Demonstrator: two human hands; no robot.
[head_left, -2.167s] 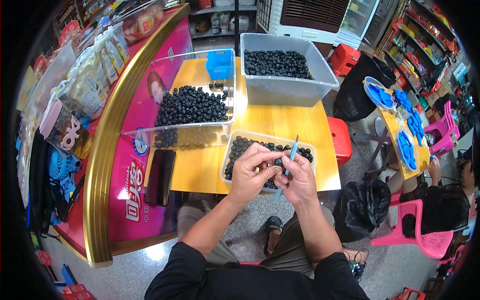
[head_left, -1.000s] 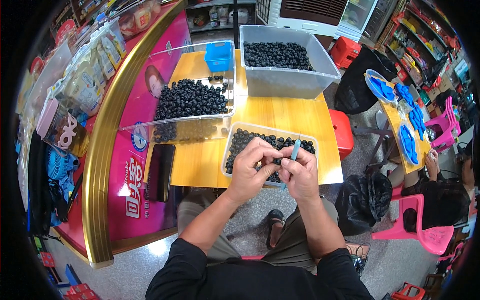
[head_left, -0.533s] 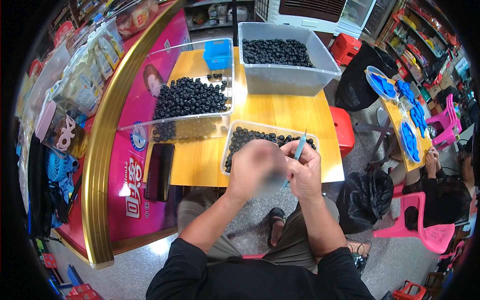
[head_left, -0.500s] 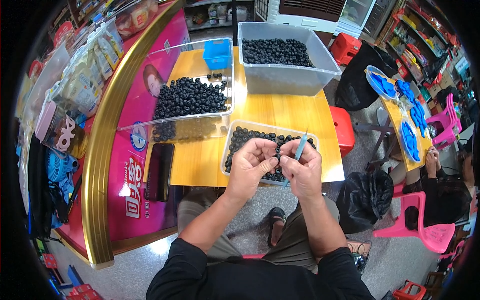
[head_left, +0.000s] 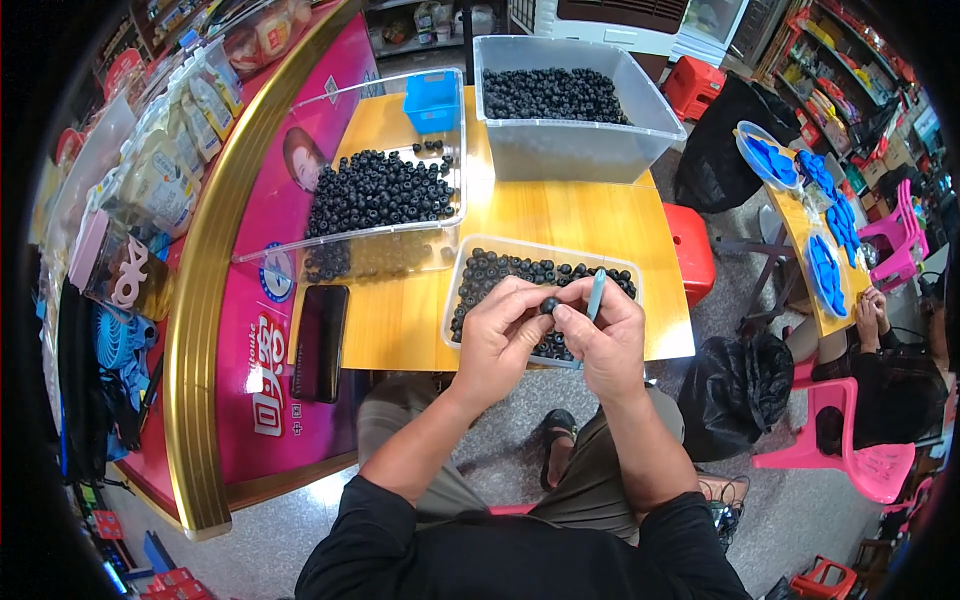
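Note:
Between the fingertips of both my hands is a single round black bead (head_left: 549, 305). My left hand (head_left: 497, 338) is closed in a pinch on the bead's left side. On its other side, my right hand (head_left: 606, 345) is closed too, its thumb and fingertips against the bead. A slim light-blue pen-like tool (head_left: 596, 296) is tucked in my right hand and stands up beside the index finger; its tip is hard to make out. Just below and beyond my hands, a shallow clear tray (head_left: 458, 262) holds many black beads (head_left: 490, 268), partly hidden by my fingers.
On the wooden table (head_left: 560, 210) stand a clear bin (head_left: 570, 150) and a wide clear box (head_left: 463, 150), both holding black beads. A blue basket (head_left: 432, 103) sits in the box. A phone (head_left: 320, 343) lies at left. Right are a red stool (head_left: 690, 255) and black bag (head_left: 735, 395).
The bead between my fingertips has turned and now shows more openly. The light-blue tool stands more upright in my right hand. Both hands stay over the tray.

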